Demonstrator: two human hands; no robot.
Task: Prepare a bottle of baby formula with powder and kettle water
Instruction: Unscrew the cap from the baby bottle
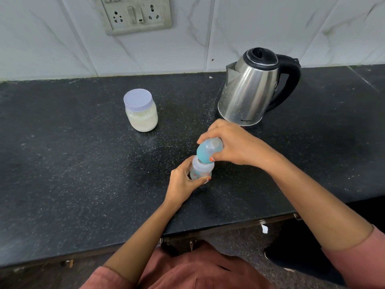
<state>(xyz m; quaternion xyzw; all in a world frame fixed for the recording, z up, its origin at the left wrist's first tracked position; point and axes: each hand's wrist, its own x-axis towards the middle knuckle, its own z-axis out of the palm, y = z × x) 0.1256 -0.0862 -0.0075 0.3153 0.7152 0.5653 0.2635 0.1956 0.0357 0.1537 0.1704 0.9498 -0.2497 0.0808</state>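
Note:
A clear baby bottle (201, 171) stands on the black counter (83, 163) near its front edge. My left hand (184, 181) wraps around the bottle's body. My right hand (235, 144) grips the translucent blue cap (207, 153), which sits tilted over the bottle's neck. A jar of pale formula powder (141, 110) with a lilac lid stands closed at the back left of the bottle. The steel kettle (253, 88) with a black lid and handle stands behind my right hand, lid down.
A white tiled wall with a socket and switch plate (135, 14) rises behind the counter. The counter's front edge (229, 228) runs just below my forearms, with dark floor beyond it.

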